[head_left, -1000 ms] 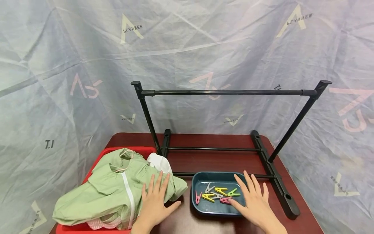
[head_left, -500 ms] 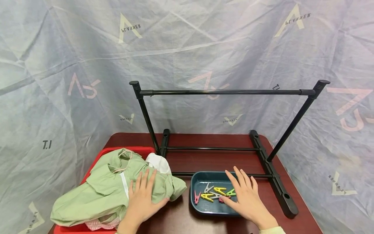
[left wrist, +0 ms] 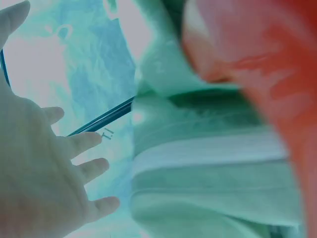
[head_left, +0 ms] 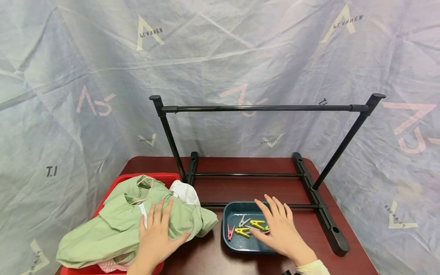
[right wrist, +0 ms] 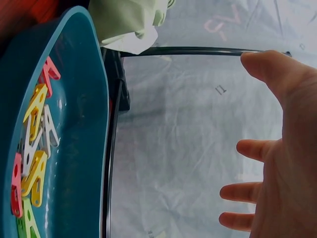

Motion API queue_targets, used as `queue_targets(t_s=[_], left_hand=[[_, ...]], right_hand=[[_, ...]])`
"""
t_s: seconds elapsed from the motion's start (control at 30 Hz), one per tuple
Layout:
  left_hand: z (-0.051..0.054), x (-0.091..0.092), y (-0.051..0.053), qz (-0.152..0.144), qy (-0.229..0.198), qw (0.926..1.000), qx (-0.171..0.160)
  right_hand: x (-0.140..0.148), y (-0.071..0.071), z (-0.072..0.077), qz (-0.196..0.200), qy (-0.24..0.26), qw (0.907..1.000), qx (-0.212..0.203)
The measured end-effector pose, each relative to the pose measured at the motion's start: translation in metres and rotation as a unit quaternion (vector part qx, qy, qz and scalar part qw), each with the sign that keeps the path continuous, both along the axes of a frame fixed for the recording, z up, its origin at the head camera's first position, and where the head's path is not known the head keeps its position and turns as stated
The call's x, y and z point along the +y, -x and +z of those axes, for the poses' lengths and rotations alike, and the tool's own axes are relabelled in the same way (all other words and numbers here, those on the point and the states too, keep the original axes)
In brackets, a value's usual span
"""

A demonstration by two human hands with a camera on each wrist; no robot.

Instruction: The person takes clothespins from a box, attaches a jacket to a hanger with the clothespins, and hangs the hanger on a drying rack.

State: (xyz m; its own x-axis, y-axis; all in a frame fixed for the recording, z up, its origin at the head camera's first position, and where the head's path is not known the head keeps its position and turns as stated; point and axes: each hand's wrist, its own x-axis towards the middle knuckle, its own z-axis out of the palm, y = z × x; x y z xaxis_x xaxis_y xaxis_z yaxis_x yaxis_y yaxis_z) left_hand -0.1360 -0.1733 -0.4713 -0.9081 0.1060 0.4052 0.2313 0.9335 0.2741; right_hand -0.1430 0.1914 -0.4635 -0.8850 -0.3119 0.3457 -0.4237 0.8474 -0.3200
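Note:
My left hand (head_left: 156,236) is spread above a light green jacket (head_left: 120,225) with a white zip strip, heaped in a red basket (head_left: 168,177) at the left. In the left wrist view a gap of backdrop shows between the fingers and the jacket (left wrist: 208,198). My right hand (head_left: 280,229), fingers apart, hovers over the right part of a dark blue tray (head_left: 240,250). Inside lie several clothespins, among them a yellow clothespin (head_left: 242,232) and a pink clothespin (head_left: 230,231). Neither hand holds anything. The right hand hides part of the clothespins in the head view.
Behind the tray stands a black rack (head_left: 264,108) with a high top bar and two long feet on the dark red table (head_left: 247,191). White cloth (head_left: 185,191) and pink checked fabric (head_left: 113,265) peek out around the jacket. A printed grey sheet (head_left: 220,49) hangs behind.
Both hands have drifted left, the left one farther over the jacket and the right one farther over the tray. The jacket, clothespins and rack stay in place; the view shifts slightly.

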Motion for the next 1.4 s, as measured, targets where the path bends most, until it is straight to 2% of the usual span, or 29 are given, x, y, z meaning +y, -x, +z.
queue_targets(t_s=[0.2,0.43,0.67,0.97,1.2,1.4], left_hand=[[0.009,-0.004,-0.006,0.004,-0.003,0.9999,-0.013],[0.018,-0.010,-0.006,0.024,0.007,0.9994,-0.023],[0.024,-0.019,-0.007,0.034,0.001,0.9982,-0.048],[0.024,-0.036,-0.009,0.053,0.006,0.9981,-0.031],[0.022,-0.048,-0.010,0.067,0.006,0.9970,-0.039],[0.023,-0.056,-0.006,0.073,0.006,0.9967,-0.035]], right_hand=[[-0.007,0.001,0.001,0.013,-0.002,0.9999,0.010],[-0.015,0.006,0.006,0.021,-0.006,0.9996,0.015],[-0.023,0.009,0.007,0.024,0.001,0.9997,-0.009],[-0.034,0.016,0.016,0.036,0.015,0.9993,0.003],[-0.047,0.021,0.020,0.061,0.022,0.9979,0.006],[-0.059,0.025,0.021,0.074,0.030,0.9967,-0.016]])
